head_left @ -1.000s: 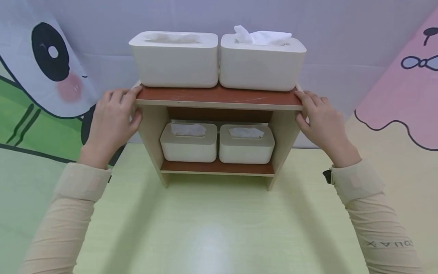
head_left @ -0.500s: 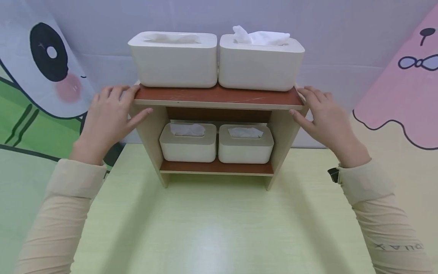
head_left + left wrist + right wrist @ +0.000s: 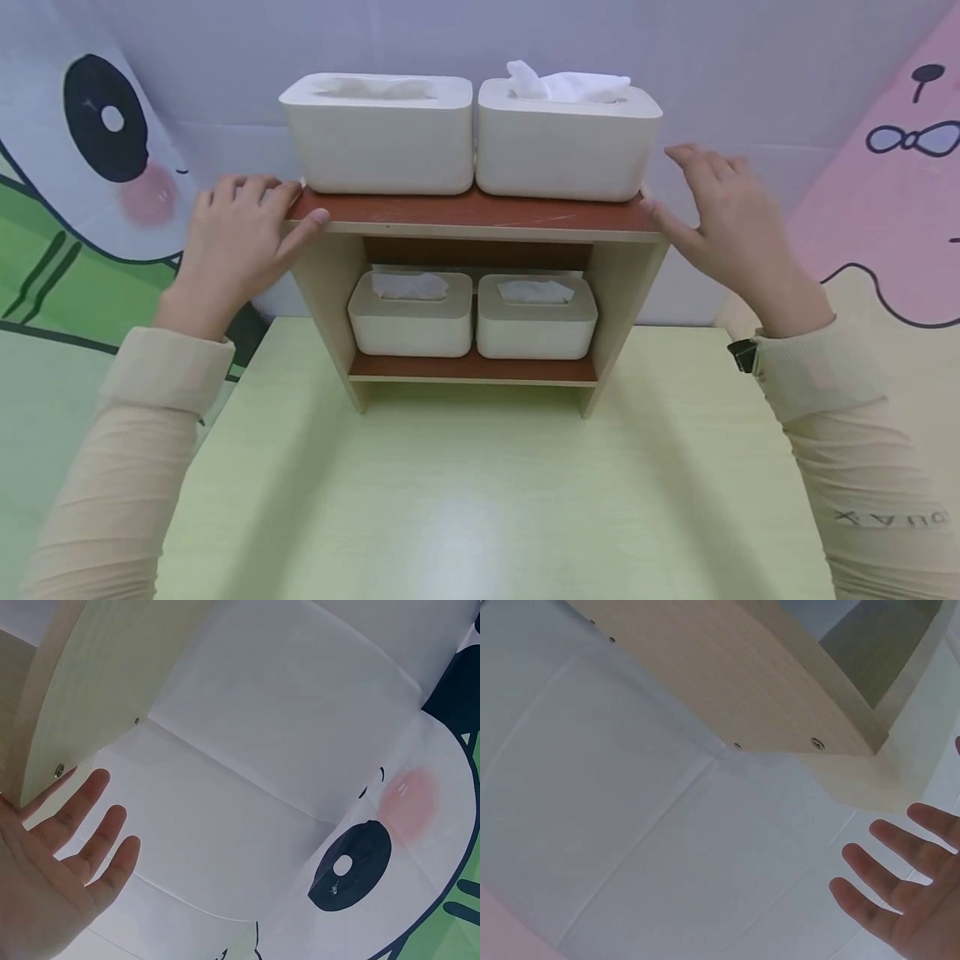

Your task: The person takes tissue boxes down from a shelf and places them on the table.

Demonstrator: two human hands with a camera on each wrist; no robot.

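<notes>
Comparing with a second ago, we find the right hand empty, its spread fingers raised off the right end of the two-tier, pale wooden shelf with red-brown boards; at its left end the left hand has loosened, fingers relaxed, gripping nothing. The shelf, scratched on top, stands on the pale green table, carrying four white, rounded tissue boxes.

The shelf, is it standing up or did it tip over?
Standing up. The shelf rests on the table by its side panels, with boxes sitting in it and on top.
</notes>
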